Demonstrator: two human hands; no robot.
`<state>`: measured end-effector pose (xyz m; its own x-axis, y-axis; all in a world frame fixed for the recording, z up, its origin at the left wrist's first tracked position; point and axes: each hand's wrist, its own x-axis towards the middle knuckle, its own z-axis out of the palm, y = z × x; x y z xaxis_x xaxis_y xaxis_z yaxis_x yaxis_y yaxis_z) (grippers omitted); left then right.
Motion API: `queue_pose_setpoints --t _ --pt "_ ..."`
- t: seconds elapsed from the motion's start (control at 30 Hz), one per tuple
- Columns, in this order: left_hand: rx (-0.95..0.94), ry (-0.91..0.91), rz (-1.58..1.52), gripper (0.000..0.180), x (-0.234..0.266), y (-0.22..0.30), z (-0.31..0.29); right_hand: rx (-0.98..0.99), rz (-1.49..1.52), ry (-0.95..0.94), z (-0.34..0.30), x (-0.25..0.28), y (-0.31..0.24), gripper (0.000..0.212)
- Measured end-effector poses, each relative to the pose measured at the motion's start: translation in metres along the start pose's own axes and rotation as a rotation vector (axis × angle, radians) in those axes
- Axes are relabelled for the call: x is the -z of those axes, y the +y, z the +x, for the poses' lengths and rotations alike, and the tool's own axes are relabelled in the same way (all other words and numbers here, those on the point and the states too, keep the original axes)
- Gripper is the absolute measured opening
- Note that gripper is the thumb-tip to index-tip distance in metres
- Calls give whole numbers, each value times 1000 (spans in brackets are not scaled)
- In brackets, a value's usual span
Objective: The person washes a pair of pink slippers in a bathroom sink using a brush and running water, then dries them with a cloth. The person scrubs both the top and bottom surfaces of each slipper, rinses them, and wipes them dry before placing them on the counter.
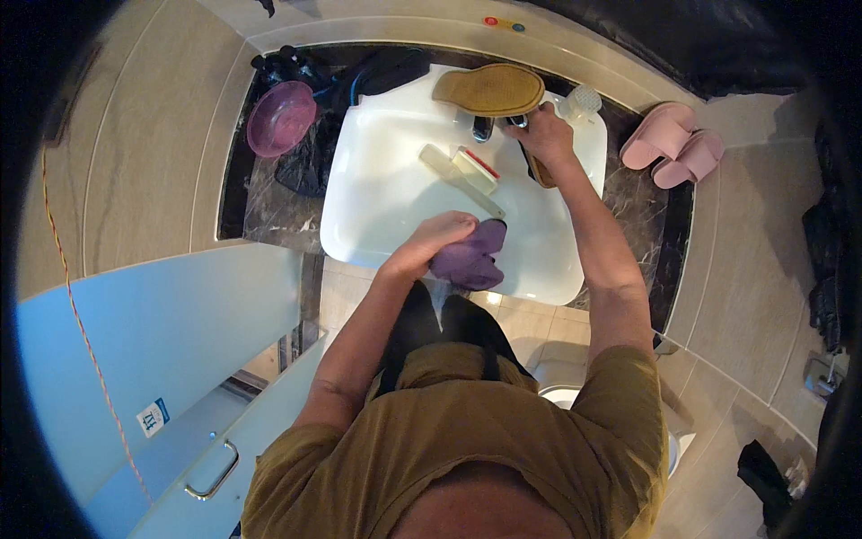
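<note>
My left hand is closed on a bunched purple cloth over the front rim of the white sink. At the back of the basin, my right hand has its fingers curled at the chrome tap, on its right-hand handle; part of the grip is hidden. A tan slipper lies sole up across the ledge above the tap. Below my right wrist, a second tan slipper leans in the basin, partly covered. A pale long-handled brush rests in the sink beside a cream, red-edged piece.
A pink basin and black plastic sit on the dark marble counter at left. Pink slippers stand at right, near a clear textured cup. A frosted glass door with a metal handle is at lower left.
</note>
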<state>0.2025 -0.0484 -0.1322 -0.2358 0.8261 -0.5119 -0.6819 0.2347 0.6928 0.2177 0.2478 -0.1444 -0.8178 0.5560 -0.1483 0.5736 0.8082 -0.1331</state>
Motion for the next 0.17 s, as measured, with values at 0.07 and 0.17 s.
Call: queue_pose_setpoints --t 0.07,0.17 --pt "-38 -31 -110 45 -1 2 -5 -19 26 36 -7 -6 -4 73" --pt "-128 -51 -188 58 2 0 -9 52 158 178 -9 -19 5 77"
